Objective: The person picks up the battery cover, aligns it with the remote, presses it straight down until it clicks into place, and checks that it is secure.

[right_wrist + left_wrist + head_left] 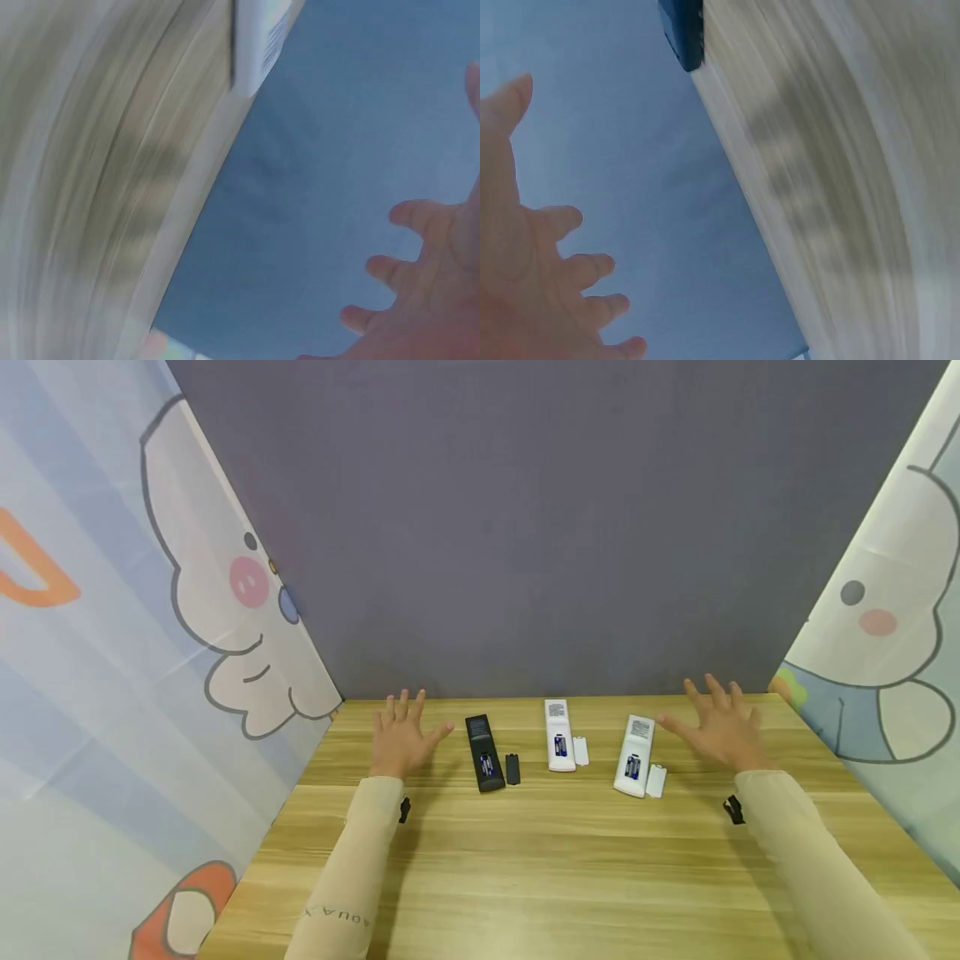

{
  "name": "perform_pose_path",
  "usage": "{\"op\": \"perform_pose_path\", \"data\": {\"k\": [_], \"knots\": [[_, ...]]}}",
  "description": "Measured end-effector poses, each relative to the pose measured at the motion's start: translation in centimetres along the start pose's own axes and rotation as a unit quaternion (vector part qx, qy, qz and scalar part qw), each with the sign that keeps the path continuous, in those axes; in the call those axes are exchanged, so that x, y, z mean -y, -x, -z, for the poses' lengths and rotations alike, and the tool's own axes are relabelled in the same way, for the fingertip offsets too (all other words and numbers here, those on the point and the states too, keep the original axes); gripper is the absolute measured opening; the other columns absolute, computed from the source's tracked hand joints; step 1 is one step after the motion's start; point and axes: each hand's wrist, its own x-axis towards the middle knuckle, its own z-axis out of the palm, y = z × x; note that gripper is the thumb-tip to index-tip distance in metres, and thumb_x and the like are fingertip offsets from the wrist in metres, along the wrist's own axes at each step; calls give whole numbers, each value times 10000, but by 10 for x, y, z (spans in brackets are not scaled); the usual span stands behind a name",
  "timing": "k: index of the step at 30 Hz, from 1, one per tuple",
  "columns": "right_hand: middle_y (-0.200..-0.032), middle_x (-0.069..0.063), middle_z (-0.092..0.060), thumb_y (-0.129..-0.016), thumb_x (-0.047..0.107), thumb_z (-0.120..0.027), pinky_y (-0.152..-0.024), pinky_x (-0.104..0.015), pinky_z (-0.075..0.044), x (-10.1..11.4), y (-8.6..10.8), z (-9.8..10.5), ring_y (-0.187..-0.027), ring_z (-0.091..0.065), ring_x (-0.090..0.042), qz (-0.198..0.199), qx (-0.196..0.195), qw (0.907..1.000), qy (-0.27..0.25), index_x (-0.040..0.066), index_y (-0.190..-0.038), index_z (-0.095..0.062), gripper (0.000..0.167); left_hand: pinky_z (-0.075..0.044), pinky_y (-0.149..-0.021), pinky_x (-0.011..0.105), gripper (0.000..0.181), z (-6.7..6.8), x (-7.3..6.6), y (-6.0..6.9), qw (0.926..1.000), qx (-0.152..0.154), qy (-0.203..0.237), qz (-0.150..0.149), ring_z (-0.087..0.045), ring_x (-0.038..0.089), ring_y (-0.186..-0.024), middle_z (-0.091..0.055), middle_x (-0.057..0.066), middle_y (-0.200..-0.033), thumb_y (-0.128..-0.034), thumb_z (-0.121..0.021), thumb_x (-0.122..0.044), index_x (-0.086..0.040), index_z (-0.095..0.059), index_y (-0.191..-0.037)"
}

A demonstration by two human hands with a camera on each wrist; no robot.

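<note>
My left hand [402,739] is spread above the table, left of a black remote control [484,753]. Blue batteries show in that remote's uncovered compartment, and its black battery cover [513,769] lies to the right. In the middle lies a white remote control [558,718] with batteries in it, its white cover [581,751] beside it. Another white remote control [639,733], also with batteries showing, has a white cover [656,781] at its right. Fingers apart, my right hand [723,731] hovers right of this remote. Neither hand holds anything; both wrist views show extended fingers.
The wooden table [510,877] ends at a dark grey panel [555,527] at the back. Curtains with cartoon prints, a left curtain [97,693] and a right curtain [907,710], flank the table. Black straps hang at both wrists.
</note>
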Motion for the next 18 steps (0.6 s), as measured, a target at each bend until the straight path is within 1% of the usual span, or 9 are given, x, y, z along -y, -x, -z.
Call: {"op": "perform_pose_path", "data": {"k": [2,4,5,7,9,11,13,15,18], "knots": [[-1640,-351,-152,-960,710,-489,-1014,-895,-83,8,2,-2,-1444,-81,-687,97,-80,9999,-34,50,-1618,-241,965,-71,-1250,662,918,-2,-4,3,9999,-94,41,-46,-96,457,-1575,-171,188,-1702,-958,-409,-769,-208,-192,-1651],[-1599,-353,-253,-965,678,-525,-1039,-865,-122,18,5,-5,-1425,-164,-672,199,-161,9996,-121,9,-1574,-337,924,-193,-1229,662,855,-5,-8,7,9996,-224,157,-115,-263,469,-1529,-330,216,-1644,-977,-463,-709,-160,-317,-1616],[-1577,-353,-296,-971,659,-536,-1040,-855,-146,23,6,-6,-1411,-198,-668,265,-179,9994,-146,-1,-1548,-381,891,-276,-1202,649,811,-7,-10,9,9993,-282,216,-135,-360,472,-1481,-415,223,-1596,-983,-493,-676,-139,-392,-1581],[-1524,-346,-382,-983,585,-582,-1043,-833,-187,37,10,-9,-1382,-260,-652,384,-213,9987,-252,-17,-1483,-473,790,-449,-1088,607,692,-11,-14,12,9984,-375,387,-141,-545,457,-1333,-565,218,-1473,-988,-564,-596,-113,-533,-1483],[-1459,-327,-468,-987,491,-631,-1029,-805,-253,50,15,-13,-1336,-343,-619,532,-263,9976,-358,-18,-1415,-552,669,-567,-916,545,565,-16,-18,16,9969,-391,671,-114,-678,403,-1136,-671,189,-1337,-981,-635,-500,-102,-629,-1382],[-1377,-301,-550,-985,394,-667,-984,-754,-350,63,20,-17,-1264,-435,-565,714,-319,9960,-432,-11,-1339,-621,540,-604,-755,468,474,-21,-21,20,9952,-337,916,-68,-729,328,-977,-725,145,-1235,-976,-662,-447,-113,-677,-1313],[-1270,-264,-623,-970,300,-698,-919,-671,-439,77,25,-22,-1156,-520,-489,887,-386,9936,-579,-7,-1260,-671,423,-589,-659,416,411,-25,-26,23,9921,-274,1224,-51,-734,272,-858,-751,120,-1151,-973,-684,-397,-110,-701,-1268],[-1158,-211,-674,-962,258,-711,-841,-571,-495,90,29,-27,-1044,-575,-406,1023,-383,9915,-704,5,-1201,-697,348,-565,-606,377,365,-28,-31,25,9890,-243,1462,-46,-722,232,-782,-763,103,-1083,-971,-695,-372,-111,-716,-1226],[-990,-113,-702,-959,214,-717,-740,-440,-514,110,33,-34,-894,-611,-284,1104,-242,9882,-1030,23,-1145,-712,267,-544,-585,351,300,-32,-40,27,9845,-253,1736,14,-701,200,-736,-768,86,-1011,-965,-712,-348,-121,-736,-1160]]}}
